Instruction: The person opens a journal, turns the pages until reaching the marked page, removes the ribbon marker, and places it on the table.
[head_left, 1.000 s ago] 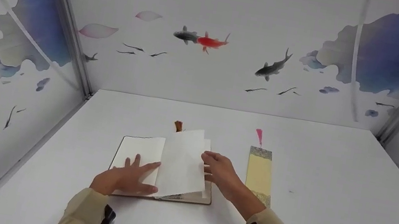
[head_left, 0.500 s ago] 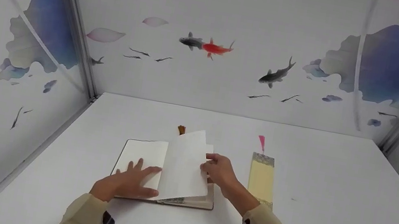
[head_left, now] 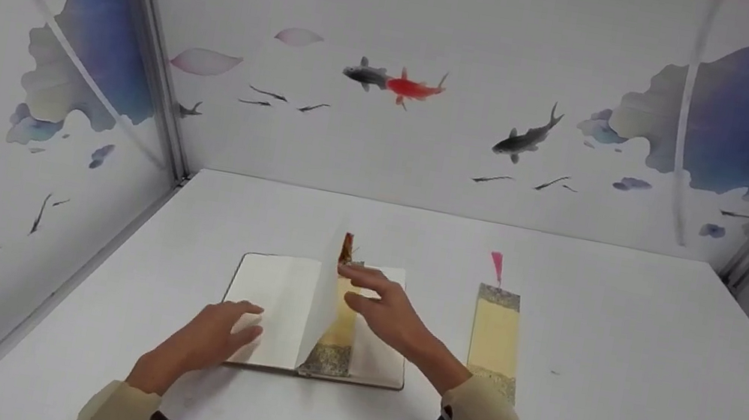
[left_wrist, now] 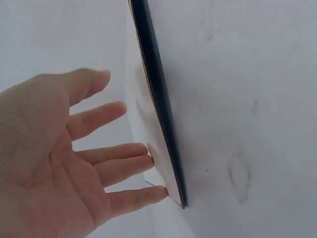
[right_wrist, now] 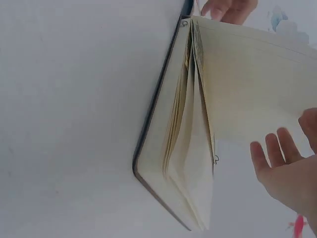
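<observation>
Brown-tasselled bookmark (head_left: 342,328) — partly hidden

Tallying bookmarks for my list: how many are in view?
2. The brown-tasselled bookmark lies in the open notebook, partly behind a raised page; the pink-tasselled bookmark lies on the table, to the notebook's right. More could hide between pages.

The left hand (left_wrist: 74,161), its palm turned toward the camera, reaches in with the fingers loosely extended. The tips of the middle, ring and little fingers meet a pale page (left_wrist: 142,94) of the notebook (left_wrist: 159,99), the little finger's close to the notebook's corner; index finger and thumb stand clear. Seen nearly edge-on, the notebook shows a dark cover beside the white table (left_wrist: 247,89), which bears faint marks (left_wrist: 239,177).
</observation>
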Demonstrator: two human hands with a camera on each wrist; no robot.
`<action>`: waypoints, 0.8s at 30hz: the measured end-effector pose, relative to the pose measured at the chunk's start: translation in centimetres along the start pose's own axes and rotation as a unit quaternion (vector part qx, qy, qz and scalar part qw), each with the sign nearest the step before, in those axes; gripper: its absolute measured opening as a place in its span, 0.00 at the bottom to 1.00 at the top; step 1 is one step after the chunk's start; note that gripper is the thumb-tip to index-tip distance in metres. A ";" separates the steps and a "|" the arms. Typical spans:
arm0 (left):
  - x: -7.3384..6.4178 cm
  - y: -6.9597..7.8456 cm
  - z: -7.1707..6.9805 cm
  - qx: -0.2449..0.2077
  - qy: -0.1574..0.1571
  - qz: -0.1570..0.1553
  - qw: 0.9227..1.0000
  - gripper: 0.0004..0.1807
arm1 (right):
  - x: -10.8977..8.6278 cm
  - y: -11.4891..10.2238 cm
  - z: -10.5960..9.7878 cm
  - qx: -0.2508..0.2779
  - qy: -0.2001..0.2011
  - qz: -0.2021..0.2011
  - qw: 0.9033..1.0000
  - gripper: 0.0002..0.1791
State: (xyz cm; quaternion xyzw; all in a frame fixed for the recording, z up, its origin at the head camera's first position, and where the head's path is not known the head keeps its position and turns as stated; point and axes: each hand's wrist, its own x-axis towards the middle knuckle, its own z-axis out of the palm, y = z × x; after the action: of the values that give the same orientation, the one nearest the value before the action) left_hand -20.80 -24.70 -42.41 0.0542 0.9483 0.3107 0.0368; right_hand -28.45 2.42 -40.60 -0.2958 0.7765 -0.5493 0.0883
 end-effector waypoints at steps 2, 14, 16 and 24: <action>-0.2 -0.2 -0.1 -0.019 0.031 -0.002 0.999 0.25 | 0.0 -0.3 0.6 -0.041 -0.025 -0.019 0.999 0.26; -0.7 -1.2 -0.9 -0.153 0.095 -0.043 0.983 0.38 | -0.1 -0.3 3.8 -0.275 -0.104 0.055 0.954 0.29; -0.7 -1.3 -1.0 -0.159 0.103 -0.044 0.981 0.38 | -0.1 -0.2 3.9 -0.286 -0.121 0.076 0.948 0.30; -1.0 -1.4 -2.2 -0.156 0.107 -0.054 0.980 0.39 | 0.4 -0.4 4.8 -0.321 -0.166 0.121 0.925 0.34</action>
State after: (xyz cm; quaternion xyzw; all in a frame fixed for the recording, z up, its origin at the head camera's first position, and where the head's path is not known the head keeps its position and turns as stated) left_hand -20.17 -27.24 -41.38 -0.0366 0.8880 0.4567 -0.0399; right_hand -26.40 -1.72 -41.94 -0.2987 0.9153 -0.1992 0.1825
